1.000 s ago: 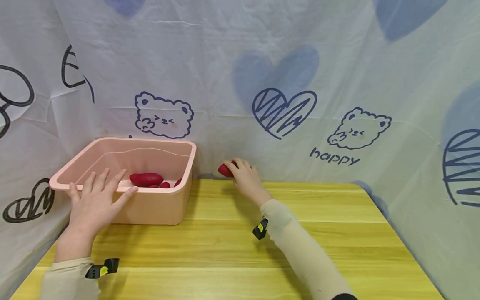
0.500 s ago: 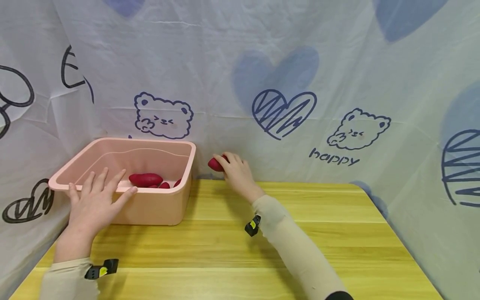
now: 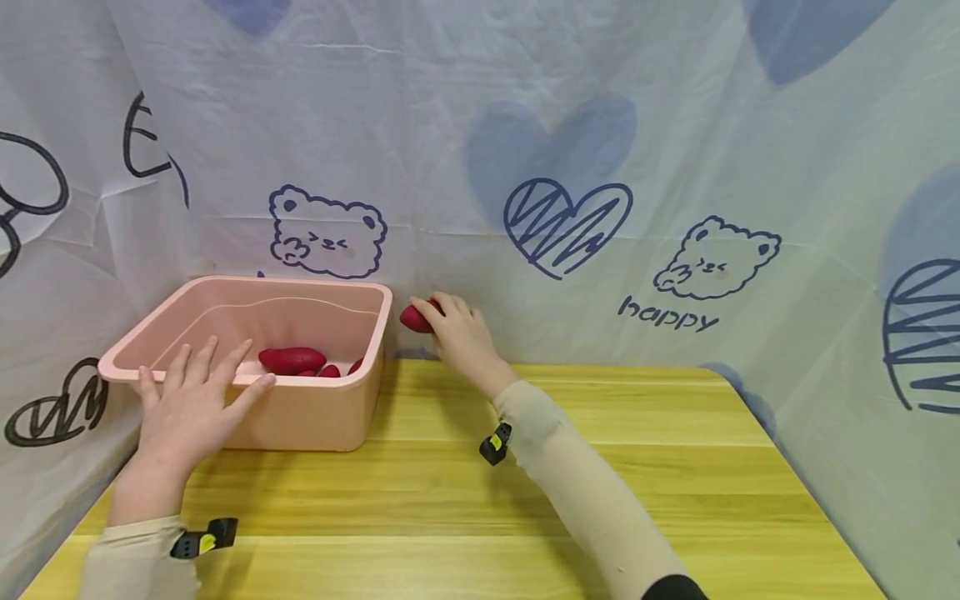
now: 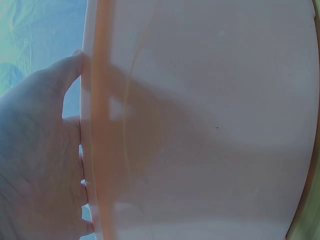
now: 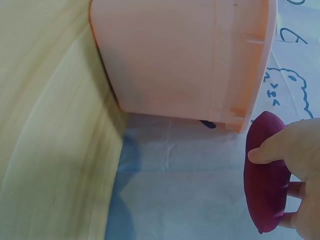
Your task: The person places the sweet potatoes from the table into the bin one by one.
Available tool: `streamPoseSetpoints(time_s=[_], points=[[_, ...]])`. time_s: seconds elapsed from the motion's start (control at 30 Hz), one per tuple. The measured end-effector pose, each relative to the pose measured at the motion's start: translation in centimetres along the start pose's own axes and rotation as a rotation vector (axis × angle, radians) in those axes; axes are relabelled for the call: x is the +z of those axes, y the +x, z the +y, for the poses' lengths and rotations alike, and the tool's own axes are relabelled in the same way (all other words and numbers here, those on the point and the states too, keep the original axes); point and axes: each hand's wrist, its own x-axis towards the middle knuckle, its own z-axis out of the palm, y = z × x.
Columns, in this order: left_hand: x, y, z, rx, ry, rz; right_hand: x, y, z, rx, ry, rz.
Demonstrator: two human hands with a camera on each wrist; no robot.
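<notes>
My right hand [image 3: 467,340] holds a dark red sweet potato [image 5: 266,187] between thumb and fingers, above the table and just right of a pink plastic box [image 3: 315,414]. In the right wrist view the sweet potato is long with tapered ends, and the fingers behind it are partly hidden. My left hand [image 3: 183,408] rests on the near rim of the box with its fingers spread and straight. Inside the box lie a large sweet potato [image 3: 292,360] and several smaller red pieces, mostly hidden by the near wall.
The box stands at the back left of a yellow wood-grain table [image 3: 450,500]. A pale cloth [image 3: 450,167] with blue hearts and bear drawings hangs close behind the table and along both sides.
My right hand has moved left and slightly up with the sweet potato, closer to the box's right rim. The left hand and the box have stayed in place.
</notes>
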Motion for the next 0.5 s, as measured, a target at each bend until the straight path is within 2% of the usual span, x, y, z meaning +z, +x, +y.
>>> streamPoseSetpoints(time_s=[0.17, 0.5], points=[[0.1, 0.1, -0.2, 0.001, -0.002, -0.006, -0.5, 0.7, -0.5, -0.011, 0.004, 0.018], [0.2, 0.2, -0.2, 0.0, -0.001, -0.008, -1.2, 2.2, -2.1, -0.048, -0.032, -0.005]])
